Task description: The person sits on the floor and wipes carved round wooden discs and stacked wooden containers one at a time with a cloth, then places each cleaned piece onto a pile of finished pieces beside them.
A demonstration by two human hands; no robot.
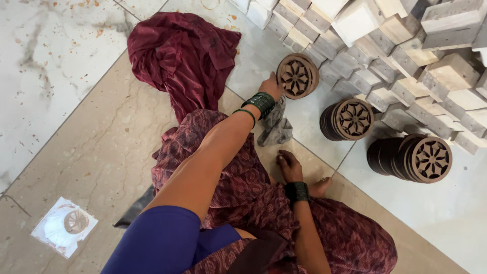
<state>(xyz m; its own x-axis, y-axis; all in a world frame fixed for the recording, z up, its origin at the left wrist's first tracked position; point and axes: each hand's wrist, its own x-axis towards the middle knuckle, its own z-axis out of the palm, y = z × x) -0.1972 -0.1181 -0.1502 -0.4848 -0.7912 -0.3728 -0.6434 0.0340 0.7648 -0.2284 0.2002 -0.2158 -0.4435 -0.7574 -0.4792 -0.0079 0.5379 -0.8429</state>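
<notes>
My left hand (271,86) reaches forward and grips the rim of a small stack of round carved wooden discs (298,76) with a flower cut-out, standing on edge on the floor. A grey cloth (276,127) lies crumpled just below that wrist, which wears green bangles. My right hand (290,166) rests on the floor tile next to my bare foot (319,187), holding nothing, with a dark bangle on the wrist. Two more stacks of the same discs lie on their sides to the right, a shorter one (347,120) and a longer one (413,158).
A large pile of pale wooden blocks (406,56) fills the top right, close behind the disc stacks. A maroon cloth (182,56) lies bunched ahead of my knees. A clear packet holding a white item (63,227) sits on the floor at lower left.
</notes>
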